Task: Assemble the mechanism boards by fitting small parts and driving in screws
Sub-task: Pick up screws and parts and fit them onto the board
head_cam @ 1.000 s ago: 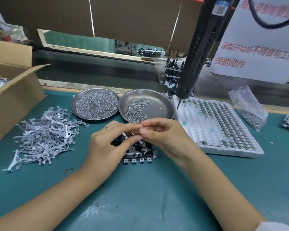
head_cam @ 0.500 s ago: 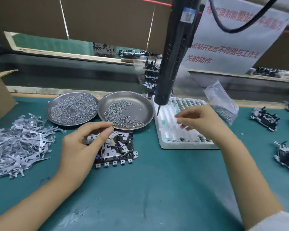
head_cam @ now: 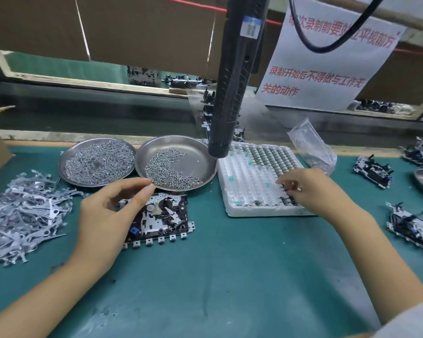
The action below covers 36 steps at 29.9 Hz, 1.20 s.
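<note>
Fingers [head_cam: 285,185] on tray [head_cam: 242,172], board [head_cam: 161,220] apart

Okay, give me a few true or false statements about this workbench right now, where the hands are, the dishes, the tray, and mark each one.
1. The right hand reaches into the white foam tray. True.
2. The left hand grips the hanging electric screwdriver. False: it hovers over the mechanism board; nobody holds the screwdriver.
3. Both round metal dishes, left and right, hold screws. True.
4. The pile of flat metal parts lies right of the foam tray. False: it lies at the far left.
5. A clear plastic bag sits behind the tray. True.
</note>
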Each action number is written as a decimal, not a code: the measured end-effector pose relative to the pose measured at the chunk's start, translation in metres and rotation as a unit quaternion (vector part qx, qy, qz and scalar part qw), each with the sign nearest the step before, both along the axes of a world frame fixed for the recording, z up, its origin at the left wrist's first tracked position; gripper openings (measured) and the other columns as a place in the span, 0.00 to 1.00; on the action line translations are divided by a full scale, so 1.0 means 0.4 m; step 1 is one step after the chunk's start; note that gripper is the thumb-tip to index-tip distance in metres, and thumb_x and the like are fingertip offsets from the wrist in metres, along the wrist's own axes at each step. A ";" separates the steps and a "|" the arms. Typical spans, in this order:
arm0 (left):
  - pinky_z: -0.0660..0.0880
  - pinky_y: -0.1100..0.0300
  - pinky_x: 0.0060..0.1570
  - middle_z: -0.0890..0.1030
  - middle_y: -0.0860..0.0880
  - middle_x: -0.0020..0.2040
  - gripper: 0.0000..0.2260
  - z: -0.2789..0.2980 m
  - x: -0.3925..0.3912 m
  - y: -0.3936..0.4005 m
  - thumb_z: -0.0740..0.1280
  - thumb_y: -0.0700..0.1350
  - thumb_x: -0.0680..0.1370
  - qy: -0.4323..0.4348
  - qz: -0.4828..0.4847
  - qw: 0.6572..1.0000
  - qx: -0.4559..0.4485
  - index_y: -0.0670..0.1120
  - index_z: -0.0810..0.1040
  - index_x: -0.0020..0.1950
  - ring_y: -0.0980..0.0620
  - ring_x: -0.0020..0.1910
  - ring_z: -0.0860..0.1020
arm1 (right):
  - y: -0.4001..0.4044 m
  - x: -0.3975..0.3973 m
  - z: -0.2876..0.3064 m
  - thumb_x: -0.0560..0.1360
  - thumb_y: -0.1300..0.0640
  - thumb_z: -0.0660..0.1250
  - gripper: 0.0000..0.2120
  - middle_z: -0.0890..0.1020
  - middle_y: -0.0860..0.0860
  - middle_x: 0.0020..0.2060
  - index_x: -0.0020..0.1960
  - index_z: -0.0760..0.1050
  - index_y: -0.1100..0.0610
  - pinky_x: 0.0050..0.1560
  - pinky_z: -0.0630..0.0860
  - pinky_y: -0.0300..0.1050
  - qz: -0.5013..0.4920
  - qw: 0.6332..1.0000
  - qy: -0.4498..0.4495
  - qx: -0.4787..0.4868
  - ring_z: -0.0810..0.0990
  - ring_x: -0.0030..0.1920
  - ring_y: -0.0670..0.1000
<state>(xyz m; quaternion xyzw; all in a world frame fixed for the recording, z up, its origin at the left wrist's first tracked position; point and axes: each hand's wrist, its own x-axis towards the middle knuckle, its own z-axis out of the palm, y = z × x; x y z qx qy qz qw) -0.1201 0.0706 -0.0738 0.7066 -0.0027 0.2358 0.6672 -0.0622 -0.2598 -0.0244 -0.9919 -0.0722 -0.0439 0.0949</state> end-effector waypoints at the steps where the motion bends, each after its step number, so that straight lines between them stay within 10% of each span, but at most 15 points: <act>1: 0.77 0.67 0.36 0.84 0.57 0.40 0.06 0.000 0.001 0.000 0.72 0.42 0.70 0.002 -0.001 1.000 -0.003 0.52 0.83 0.44 0.60 0.38 0.79 | 0.004 0.000 -0.001 0.71 0.71 0.64 0.18 0.78 0.47 0.40 0.55 0.80 0.54 0.47 0.75 0.48 0.000 1.000 -0.005 -0.025 0.76 0.45 0.53; 10: 0.75 0.72 0.44 0.84 0.61 0.40 0.07 0.009 -0.006 -0.005 0.72 0.47 0.66 -0.007 -0.007 1.000 0.011 0.54 0.82 0.43 0.64 0.39 0.80 | 0.024 -0.020 0.001 0.71 0.69 0.61 0.11 0.78 0.52 0.43 0.46 0.79 0.59 0.39 0.70 0.47 -0.017 0.989 -0.045 -0.141 0.76 0.47 0.59; 15: 0.74 0.74 0.43 0.84 0.62 0.40 0.08 0.008 -0.008 -0.005 0.73 0.47 0.66 -0.011 -0.010 1.000 0.025 0.55 0.82 0.44 0.65 0.40 0.80 | 0.100 -0.050 0.055 0.71 0.72 0.67 0.10 0.80 0.51 0.37 0.39 0.79 0.58 0.38 0.75 0.41 0.016 0.982 -0.065 0.178 0.81 0.40 0.53; 21: 0.71 0.75 0.45 0.83 0.63 0.42 0.08 0.004 -0.008 -0.002 0.72 0.47 0.68 -0.015 -0.027 0.998 0.056 0.56 0.82 0.45 0.65 0.44 0.80 | 0.336 -0.079 0.028 0.70 0.72 0.70 0.09 0.85 0.55 0.41 0.42 0.80 0.59 0.43 0.79 0.37 0.113 0.824 0.140 0.538 0.83 0.37 0.48; 28: 0.72 0.71 0.48 0.84 0.57 0.45 0.08 -0.004 -0.005 -0.002 0.71 0.47 0.69 -0.033 -0.059 0.994 0.083 0.56 0.83 0.48 0.60 0.46 0.80 | 0.413 -0.089 -0.049 0.68 0.72 0.72 0.12 0.85 0.54 0.39 0.46 0.82 0.57 0.41 0.79 0.37 0.082 0.735 0.169 0.652 0.84 0.38 0.51; 36: 0.74 0.72 0.42 0.84 0.57 0.42 0.08 -0.010 -0.004 0.000 0.71 0.47 0.70 -0.022 -0.084 0.994 0.072 0.56 0.82 0.48 0.60 0.42 0.81 | 0.408 -0.090 -0.064 0.68 0.66 0.74 0.09 0.86 0.55 0.40 0.47 0.83 0.58 0.43 0.78 0.35 0.076 0.743 0.161 0.645 0.85 0.41 0.50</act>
